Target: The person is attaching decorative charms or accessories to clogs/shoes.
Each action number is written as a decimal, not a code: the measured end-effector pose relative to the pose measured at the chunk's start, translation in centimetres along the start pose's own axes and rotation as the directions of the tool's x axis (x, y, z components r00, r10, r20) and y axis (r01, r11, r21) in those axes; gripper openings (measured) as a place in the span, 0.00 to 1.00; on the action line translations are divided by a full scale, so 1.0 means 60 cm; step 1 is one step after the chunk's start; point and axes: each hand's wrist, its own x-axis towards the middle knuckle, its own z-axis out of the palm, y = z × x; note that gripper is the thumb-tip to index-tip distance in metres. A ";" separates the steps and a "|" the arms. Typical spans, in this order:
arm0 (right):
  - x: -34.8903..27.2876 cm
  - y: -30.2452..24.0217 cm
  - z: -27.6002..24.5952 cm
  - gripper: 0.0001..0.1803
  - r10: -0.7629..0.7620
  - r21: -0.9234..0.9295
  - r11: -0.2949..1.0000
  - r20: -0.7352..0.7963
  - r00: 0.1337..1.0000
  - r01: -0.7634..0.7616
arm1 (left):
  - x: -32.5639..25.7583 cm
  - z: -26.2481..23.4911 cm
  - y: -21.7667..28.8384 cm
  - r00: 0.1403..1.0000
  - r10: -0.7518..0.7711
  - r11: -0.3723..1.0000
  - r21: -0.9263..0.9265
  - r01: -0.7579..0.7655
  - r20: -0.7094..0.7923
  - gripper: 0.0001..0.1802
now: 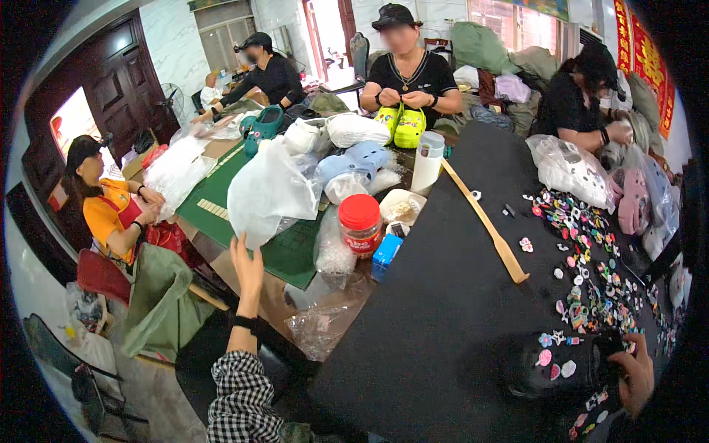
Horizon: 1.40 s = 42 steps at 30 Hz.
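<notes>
In right hand (636,375), extending leftward: charm-dotted black shoe (529,365).

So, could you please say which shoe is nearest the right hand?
The black shoe, dotted with small charms; the pink clog and yellow-green pair are farther from the right hand.

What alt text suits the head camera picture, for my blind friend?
A person's right hand is at what looks like a dark shoe dotted with charms, on a black table; the open left hand is by a white plastic bag. Other people are nearby, one holding lime-green clogs.
</notes>
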 end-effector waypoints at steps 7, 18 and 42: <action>0.011 -0.010 -0.030 0.09 -0.269 -0.370 0.878 0.144 0.952 0.304 | -0.106 -0.013 0.002 0.935 0.151 0.947 -0.319 -0.044 0.319 0.21; -0.027 -0.055 -0.050 0.16 -0.523 -0.229 0.834 -0.045 0.851 0.501 | -0.275 -0.193 0.315 0.820 0.309 0.873 -0.487 -0.043 0.482 0.17; -0.073 -0.125 0.079 0.29 -0.657 0.162 0.748 0.042 0.753 0.644 | -0.471 -0.196 0.521 0.537 0.760 0.627 -0.630 -0.458 0.366 0.12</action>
